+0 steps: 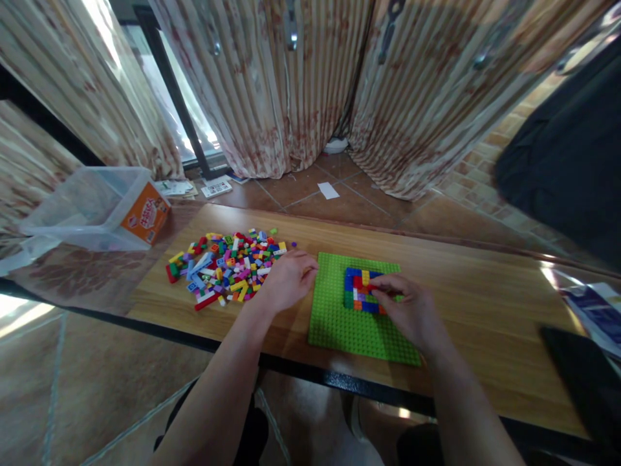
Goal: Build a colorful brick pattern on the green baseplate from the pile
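My right hand (405, 304) pinches a small red brick (371, 287) over a low block of toy bricks (358, 305). The block has blue, red, yellow, white, orange and green bricks and sits on a green studded baseplate (339, 330). My fingers hide its right part. At the baseplate's left edge hovers my left hand (291, 279), fingers curled and thumb close to the index finger. Whether something is between those fingertips cannot be made out. Left of this hand spreads a heap of loose coloured bricks (233, 265).
A wooden tabletop (485, 310) carries everything, with a dark front edge. A clear plastic bin (92, 207) with an orange label stands at the left. A dark blurred object (577, 369) and printed papers (594, 310) lie at the right. Curtains (272, 97) hang behind.
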A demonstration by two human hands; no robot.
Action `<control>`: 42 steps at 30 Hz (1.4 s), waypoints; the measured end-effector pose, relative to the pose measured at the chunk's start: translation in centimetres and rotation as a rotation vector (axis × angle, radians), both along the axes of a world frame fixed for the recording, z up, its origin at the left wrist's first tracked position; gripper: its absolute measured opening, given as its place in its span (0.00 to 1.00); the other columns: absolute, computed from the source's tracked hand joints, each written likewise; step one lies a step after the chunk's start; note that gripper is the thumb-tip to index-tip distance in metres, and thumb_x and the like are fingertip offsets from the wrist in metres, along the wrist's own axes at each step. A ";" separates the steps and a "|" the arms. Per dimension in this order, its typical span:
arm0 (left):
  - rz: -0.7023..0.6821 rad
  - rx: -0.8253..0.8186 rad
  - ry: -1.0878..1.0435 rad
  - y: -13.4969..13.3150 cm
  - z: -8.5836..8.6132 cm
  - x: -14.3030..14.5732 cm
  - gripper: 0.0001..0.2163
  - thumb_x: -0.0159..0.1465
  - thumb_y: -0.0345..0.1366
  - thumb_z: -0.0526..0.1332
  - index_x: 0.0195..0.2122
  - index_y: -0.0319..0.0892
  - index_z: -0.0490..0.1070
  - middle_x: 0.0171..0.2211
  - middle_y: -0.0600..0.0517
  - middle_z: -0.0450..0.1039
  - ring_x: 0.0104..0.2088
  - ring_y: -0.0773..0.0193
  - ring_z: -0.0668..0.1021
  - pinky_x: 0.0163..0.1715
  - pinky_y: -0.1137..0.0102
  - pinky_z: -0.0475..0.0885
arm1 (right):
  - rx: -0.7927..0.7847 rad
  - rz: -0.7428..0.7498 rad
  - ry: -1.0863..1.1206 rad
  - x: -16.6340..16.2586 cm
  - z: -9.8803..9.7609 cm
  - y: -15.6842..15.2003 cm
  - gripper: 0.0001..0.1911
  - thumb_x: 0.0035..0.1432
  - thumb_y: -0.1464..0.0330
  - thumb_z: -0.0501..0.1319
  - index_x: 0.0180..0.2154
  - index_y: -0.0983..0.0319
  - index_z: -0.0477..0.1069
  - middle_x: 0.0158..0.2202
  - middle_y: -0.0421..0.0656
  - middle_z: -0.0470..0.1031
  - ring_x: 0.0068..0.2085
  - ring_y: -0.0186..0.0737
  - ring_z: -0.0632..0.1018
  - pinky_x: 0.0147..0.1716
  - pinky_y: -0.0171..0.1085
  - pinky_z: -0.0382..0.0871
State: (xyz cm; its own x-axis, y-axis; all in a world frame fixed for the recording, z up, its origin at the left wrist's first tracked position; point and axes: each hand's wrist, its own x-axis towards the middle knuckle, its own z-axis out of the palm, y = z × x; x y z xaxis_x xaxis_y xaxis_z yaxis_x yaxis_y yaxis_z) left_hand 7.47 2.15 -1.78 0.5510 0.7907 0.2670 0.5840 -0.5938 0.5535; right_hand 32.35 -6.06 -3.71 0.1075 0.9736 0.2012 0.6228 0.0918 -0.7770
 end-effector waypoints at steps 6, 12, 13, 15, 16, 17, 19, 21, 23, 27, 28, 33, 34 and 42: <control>-0.006 0.008 -0.004 0.3 -0.1 -0.4 0.09 0.63 0.26 0.56 0.31 0.41 0.75 0.32 0.51 0.76 0.37 0.62 0.77 0.43 0.66 0.71 | 0.007 0.029 -0.038 -0.4 0.3 0.0 0.07 0.57 0.65 0.61 0.35 0.58 0.77 0.37 0.42 0.79 0.37 0.41 0.78 0.38 0.41 0.71; 0.223 0.063 -0.106 1.1 0.9 -3.2 0.08 0.64 0.28 0.57 0.32 0.41 0.75 0.35 0.50 0.79 0.38 0.61 0.78 0.44 0.67 0.71 | 0.055 0.122 -0.057 -4.4 0.8 -0.2 0.07 0.60 0.67 0.59 0.35 0.56 0.77 0.37 0.42 0.78 0.38 0.41 0.78 0.38 0.40 0.71; 0.272 0.065 -0.123 1.1 1.1 -3.6 0.08 0.64 0.29 0.57 0.32 0.41 0.75 0.34 0.50 0.79 0.38 0.62 0.78 0.43 0.67 0.71 | 0.073 0.156 -0.066 -5.3 0.7 -0.2 0.08 0.60 0.67 0.59 0.35 0.56 0.77 0.37 0.42 0.78 0.38 0.41 0.78 0.39 0.40 0.72; 0.359 0.064 -0.149 1.1 1.5 -4.4 0.08 0.63 0.30 0.57 0.32 0.41 0.76 0.34 0.51 0.79 0.36 0.62 0.79 0.41 0.69 0.71 | 0.098 0.229 -0.095 -7.2 0.5 0.0 0.09 0.61 0.69 0.57 0.36 0.56 0.77 0.37 0.42 0.79 0.38 0.41 0.79 0.39 0.40 0.72; 0.389 0.060 -0.157 1.0 1.6 -4.6 0.08 0.63 0.30 0.57 0.32 0.41 0.76 0.33 0.51 0.79 0.36 0.62 0.79 0.40 0.69 0.71 | 0.104 0.257 -0.114 -8.0 0.3 0.2 0.09 0.61 0.70 0.57 0.37 0.57 0.77 0.37 0.42 0.79 0.39 0.41 0.79 0.40 0.40 0.72; 0.410 0.055 -0.163 1.0 1.7 -4.9 0.08 0.63 0.30 0.57 0.32 0.41 0.76 0.33 0.51 0.80 0.36 0.63 0.79 0.40 0.69 0.71 | 0.105 0.277 -0.133 -8.8 0.0 0.4 0.10 0.62 0.70 0.56 0.37 0.57 0.77 0.37 0.43 0.79 0.40 0.41 0.79 0.41 0.40 0.72; 0.435 0.050 -0.168 0.9 1.7 -5.3 0.08 0.63 0.30 0.57 0.31 0.41 0.76 0.33 0.51 0.80 0.35 0.63 0.79 0.39 0.69 0.71 | 0.103 0.297 -0.162 -10.1 -0.5 0.9 0.10 0.62 0.71 0.56 0.37 0.57 0.77 0.38 0.43 0.79 0.41 0.41 0.78 0.42 0.40 0.71; 0.440 0.047 -0.166 0.9 1.7 -5.5 0.08 0.63 0.30 0.57 0.31 0.41 0.76 0.32 0.52 0.79 0.35 0.63 0.78 0.38 0.70 0.70 | 0.101 0.301 -0.177 -11.2 -0.9 1.5 0.10 0.62 0.70 0.56 0.38 0.56 0.76 0.38 0.43 0.79 0.41 0.42 0.78 0.42 0.40 0.71; 0.432 0.044 -0.169 0.9 1.7 -5.8 0.08 0.63 0.30 0.57 0.31 0.41 0.76 0.31 0.52 0.79 0.34 0.63 0.78 0.37 0.70 0.70 | 0.097 0.304 -0.179 -12.2 -1.2 2.0 0.10 0.63 0.69 0.56 0.37 0.56 0.76 0.37 0.43 0.78 0.40 0.42 0.78 0.41 0.40 0.71; 0.413 0.036 -0.203 0.8 1.7 -6.3 0.08 0.63 0.29 0.57 0.32 0.41 0.76 0.32 0.52 0.79 0.35 0.63 0.78 0.38 0.70 0.70 | 0.090 0.257 -0.139 -13.8 -1.4 2.7 0.09 0.63 0.66 0.56 0.39 0.56 0.76 0.37 0.43 0.79 0.40 0.43 0.78 0.41 0.40 0.70; 0.408 0.034 -0.211 0.8 1.8 -6.4 0.08 0.64 0.29 0.57 0.32 0.41 0.76 0.32 0.51 0.79 0.35 0.63 0.78 0.39 0.70 0.70 | 0.095 0.219 -0.123 -14.1 -1.4 2.9 0.09 0.63 0.65 0.57 0.40 0.57 0.76 0.38 0.43 0.80 0.39 0.43 0.78 0.41 0.40 0.70; 0.394 0.009 -0.178 0.5 1.9 -6.9 0.09 0.64 0.29 0.57 0.30 0.41 0.76 0.32 0.50 0.79 0.36 0.61 0.79 0.39 0.69 0.70 | 0.123 0.083 -0.171 -14.3 -1.5 4.1 0.14 0.63 0.63 0.56 0.47 0.59 0.75 0.40 0.46 0.79 0.37 0.44 0.77 0.40 0.43 0.70; 0.388 0.003 -0.154 0.4 1.9 -7.0 0.10 0.64 0.29 0.56 0.29 0.41 0.76 0.32 0.50 0.79 0.35 0.61 0.79 0.39 0.69 0.70 | 0.120 0.098 -0.206 -14.3 -1.5 4.4 0.15 0.62 0.63 0.56 0.48 0.59 0.75 0.40 0.47 0.78 0.38 0.45 0.77 0.40 0.43 0.70; 0.335 -0.052 -0.047 0.1 1.8 -7.9 0.09 0.64 0.29 0.57 0.32 0.42 0.77 0.33 0.51 0.80 0.35 0.60 0.79 0.39 0.68 0.71 | 0.106 0.146 -0.270 -14.1 -2.0 5.2 0.14 0.59 0.65 0.58 0.45 0.58 0.77 0.40 0.47 0.77 0.40 0.47 0.76 0.43 0.46 0.70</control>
State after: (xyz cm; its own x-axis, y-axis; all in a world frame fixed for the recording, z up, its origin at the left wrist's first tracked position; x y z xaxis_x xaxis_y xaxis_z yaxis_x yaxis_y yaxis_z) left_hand -0.38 2.21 0.05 0.2462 0.9389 0.2405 0.7148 -0.3435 0.6092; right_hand 18.30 -0.83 -5.74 -0.1029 0.9470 0.3042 0.7797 0.2667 -0.5666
